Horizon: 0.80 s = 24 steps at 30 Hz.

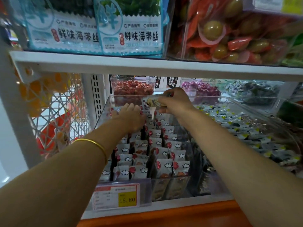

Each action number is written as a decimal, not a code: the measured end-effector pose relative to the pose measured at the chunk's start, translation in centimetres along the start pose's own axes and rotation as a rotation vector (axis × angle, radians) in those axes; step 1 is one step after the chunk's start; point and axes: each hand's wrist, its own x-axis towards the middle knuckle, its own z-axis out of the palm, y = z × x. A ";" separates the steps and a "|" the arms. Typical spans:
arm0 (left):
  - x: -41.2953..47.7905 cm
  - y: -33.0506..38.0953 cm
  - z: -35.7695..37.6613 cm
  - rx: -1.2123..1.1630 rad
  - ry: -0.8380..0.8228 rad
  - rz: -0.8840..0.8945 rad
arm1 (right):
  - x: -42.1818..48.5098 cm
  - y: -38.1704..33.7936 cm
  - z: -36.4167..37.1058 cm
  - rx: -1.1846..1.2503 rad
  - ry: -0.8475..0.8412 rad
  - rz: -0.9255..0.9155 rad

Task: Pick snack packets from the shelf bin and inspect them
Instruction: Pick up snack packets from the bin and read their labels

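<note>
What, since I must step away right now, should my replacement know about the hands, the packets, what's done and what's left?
Left hand: open, fingers reaching onto the packets at the back of the clear bin; it grips nothing that shows.
Right hand: pinches one snack packet, lifted above the bin.
Rows of packets stand upright in the bin.
Done: one packet picked. Left: inspect it, then pick more.
</note>
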 end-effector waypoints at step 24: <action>-1.2 -1.3 0.6 -0.047 -0.094 0.025 | 5.1 2.4 6.7 -1.014 -0.219 -0.394</action>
